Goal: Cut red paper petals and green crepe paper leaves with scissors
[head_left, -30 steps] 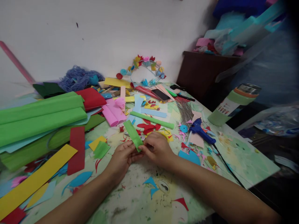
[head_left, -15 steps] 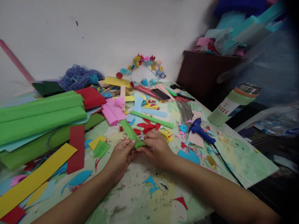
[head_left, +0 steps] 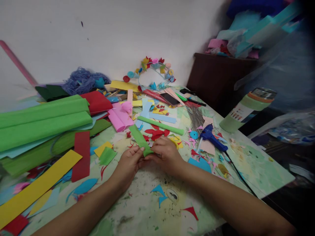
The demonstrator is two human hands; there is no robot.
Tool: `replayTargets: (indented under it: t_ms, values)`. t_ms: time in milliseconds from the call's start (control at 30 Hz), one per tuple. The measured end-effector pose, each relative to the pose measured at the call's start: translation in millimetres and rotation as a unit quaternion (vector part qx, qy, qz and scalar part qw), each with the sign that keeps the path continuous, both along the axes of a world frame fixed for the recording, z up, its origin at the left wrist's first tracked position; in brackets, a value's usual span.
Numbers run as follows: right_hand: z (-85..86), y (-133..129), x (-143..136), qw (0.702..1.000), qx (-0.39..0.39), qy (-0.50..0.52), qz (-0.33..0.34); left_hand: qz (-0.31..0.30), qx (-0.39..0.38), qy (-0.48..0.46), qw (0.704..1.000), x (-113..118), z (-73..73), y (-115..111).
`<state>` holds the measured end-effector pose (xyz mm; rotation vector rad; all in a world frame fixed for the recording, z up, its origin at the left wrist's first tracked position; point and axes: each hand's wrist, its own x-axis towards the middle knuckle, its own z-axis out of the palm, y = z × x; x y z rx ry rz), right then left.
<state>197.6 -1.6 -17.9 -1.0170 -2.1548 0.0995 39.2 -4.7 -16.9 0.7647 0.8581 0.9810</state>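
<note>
A green paper strip (head_left: 139, 137) is held between both hands near the middle of the table. My left hand (head_left: 129, 162) pinches its lower end from the left, thumb on top. From the right, my right hand (head_left: 166, 154) grips the same end, its fingers bent close together. The strip's free end points up and away to the left. Just beyond the hands lie red paper pieces (head_left: 156, 133) and a long green roll (head_left: 161, 126). Yellow-handled scissors (head_left: 176, 141) are partly hidden behind my right hand.
Large green paper rolls (head_left: 44, 123) and a yellow strip (head_left: 40, 188) cover the left side. A blue glue gun (head_left: 213, 137) with a black cord and a green bottle (head_left: 247, 109) stand to the right. A flower wreath (head_left: 154, 73) is by the wall.
The view has shifted very slightly, so things sit a little farther right. Both hands keep hold of the green strip, almost unmoved.
</note>
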Motion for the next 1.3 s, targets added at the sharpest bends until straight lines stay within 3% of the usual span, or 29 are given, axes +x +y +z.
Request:
replayTargets:
  t_ms: [200,467,833,1067,1300]
  values:
    - [4.7,-0.9,0.2,0.999,-0.047,0.01,0.005,0.013,0.005,0.011,1.0,-0.4,-0.2,1.1]
    - [-0.1,0.0,0.6,0.998,-0.056,0.035,-0.009,-0.05,-0.002,0.04,0.998,-0.1,4.6,0.6]
    - [2.5,-1.8,-0.6,0.996,-0.087,0.021,-0.032,-0.024,-0.015,0.005,1.0,-2.1,2.9,-0.2]
    - [2.4,-0.9,-1.4,0.99,-0.103,0.081,-0.041,-0.056,0.02,0.04,0.997,-1.6,1.8,0.5]
    - [2.4,-0.4,-0.6,0.979,-0.157,0.124,-0.044,-0.036,0.008,0.039,0.999,-0.9,2.6,-0.3]
